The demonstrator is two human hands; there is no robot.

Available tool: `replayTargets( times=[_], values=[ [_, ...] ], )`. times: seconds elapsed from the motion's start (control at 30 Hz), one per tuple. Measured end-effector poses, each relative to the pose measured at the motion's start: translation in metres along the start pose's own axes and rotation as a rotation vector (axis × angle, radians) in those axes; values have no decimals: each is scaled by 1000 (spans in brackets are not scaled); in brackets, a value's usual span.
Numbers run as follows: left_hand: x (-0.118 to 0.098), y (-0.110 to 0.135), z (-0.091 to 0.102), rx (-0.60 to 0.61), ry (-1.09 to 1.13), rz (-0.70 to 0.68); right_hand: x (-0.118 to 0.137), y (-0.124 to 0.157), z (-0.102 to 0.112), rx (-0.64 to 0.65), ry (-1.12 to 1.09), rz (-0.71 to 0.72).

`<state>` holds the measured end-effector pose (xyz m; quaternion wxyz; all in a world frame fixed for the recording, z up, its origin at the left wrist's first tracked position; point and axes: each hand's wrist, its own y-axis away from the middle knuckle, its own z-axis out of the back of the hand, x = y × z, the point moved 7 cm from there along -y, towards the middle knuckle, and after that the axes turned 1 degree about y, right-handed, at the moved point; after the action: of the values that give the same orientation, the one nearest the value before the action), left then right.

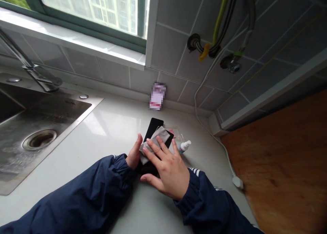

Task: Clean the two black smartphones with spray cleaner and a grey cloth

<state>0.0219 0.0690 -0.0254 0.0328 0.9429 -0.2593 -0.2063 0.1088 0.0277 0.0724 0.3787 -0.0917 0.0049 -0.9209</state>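
Observation:
My left hand (134,155) grips a black phone (169,140) from its left side, thumb up along the edge and the other fingers hidden. A light grey cloth (160,134) with a zigzag edge covers most of that phone's face. My right hand (166,167) lies over the cloth with its fingers spread and flat, pressing it down. Just beyond, a second dark, phone-shaped slab (152,126) rests on the counter, partly covered by the cloth. A small white-topped spray bottle (185,146) stands close to my right fingertips.
A clear case (180,136) lies beside the bottle, with a pink piece (171,131) near it. A pixelated upright pack (157,97) leans at the wall. Left is a steel sink (87,112) with a tap (42,78); right, a white cable with plug (237,181) and a wooden board (286,159).

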Motion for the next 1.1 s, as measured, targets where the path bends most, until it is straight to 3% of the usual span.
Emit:
replayTargets(
  times=[0.13,0.3,0.63,0.93,1.1],
  values=[
    [2,1,-4,-18,16,35,0,-1,-2,-17,2,1],
    [0,-5,-10,99,-26,-35,-11,-3,2,-103,77,-66],
    [-4,-5,8,-82,-168,-145,-22,-3,3,-108,140,-143],
    [4,-7,-2,49,-69,-56,-17,-1,7,-49,73,-108],
    [5,-6,-4,20,-66,-6,-13,0,3,-14,44,-108]
  ],
)
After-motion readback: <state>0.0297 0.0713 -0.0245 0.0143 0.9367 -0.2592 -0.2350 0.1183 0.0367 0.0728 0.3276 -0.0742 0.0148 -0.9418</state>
